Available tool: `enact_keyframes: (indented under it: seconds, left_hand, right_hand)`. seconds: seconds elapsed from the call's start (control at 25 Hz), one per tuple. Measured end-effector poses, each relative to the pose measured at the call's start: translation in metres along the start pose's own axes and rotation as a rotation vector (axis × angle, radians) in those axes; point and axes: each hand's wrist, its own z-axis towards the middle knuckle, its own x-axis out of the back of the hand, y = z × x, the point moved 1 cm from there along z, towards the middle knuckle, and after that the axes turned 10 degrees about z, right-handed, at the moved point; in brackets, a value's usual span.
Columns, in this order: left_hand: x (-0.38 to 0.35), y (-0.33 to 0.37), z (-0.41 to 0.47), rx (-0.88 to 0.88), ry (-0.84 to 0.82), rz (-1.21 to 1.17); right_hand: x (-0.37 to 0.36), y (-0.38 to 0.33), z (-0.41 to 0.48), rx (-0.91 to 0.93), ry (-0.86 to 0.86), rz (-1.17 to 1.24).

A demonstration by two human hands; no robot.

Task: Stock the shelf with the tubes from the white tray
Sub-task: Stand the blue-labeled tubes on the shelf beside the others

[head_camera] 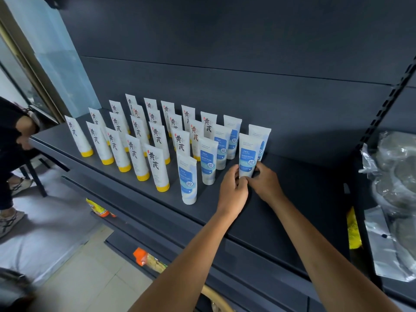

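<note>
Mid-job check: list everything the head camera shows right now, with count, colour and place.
White tubes with yellow caps: about twenty, standing in rows, left part of the dark grey shelf.
White tubes with blue labels: six, standing right of the yellow-capped ones.
Blue-label tube being placed: one, upright, front of the rightmost column.
Orange-yellow packets: two seen, on lower shelves.
Clear plastic bags: a pile, far right.
Another person: one, dark clothes, left edge.
Left hand, right hand: both gripping the tube's base.
</note>
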Motion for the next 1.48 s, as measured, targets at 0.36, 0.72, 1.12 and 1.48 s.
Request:
enact_keyframes:
  seconds: [0.36, 0.72, 1.12, 1.48]
  left_hand:
    - [0.001, 0.006, -0.002, -0.009, -0.011, 0.004]
    - [0.004, 0.01, -0.006, -0.011, -0.055, -0.013]
    - [0.048, 0.002, -0.08, 0.008, -0.08, -0.145]
    - [0.159, -0.097, -0.222, 0.014, 0.013, -0.231]
  right_hand:
    - [0.011, -0.007, 0.012, -0.093, -0.097, -0.067]
    - [0.005, -0.01, 0.0, -0.043, -0.039, -0.075]
    - [0.015, -0.014, -0.05, -0.081, 0.105, -0.198]
    - [-0.033, -0.048, -0.21, 0.053, 0.276, -0.175]
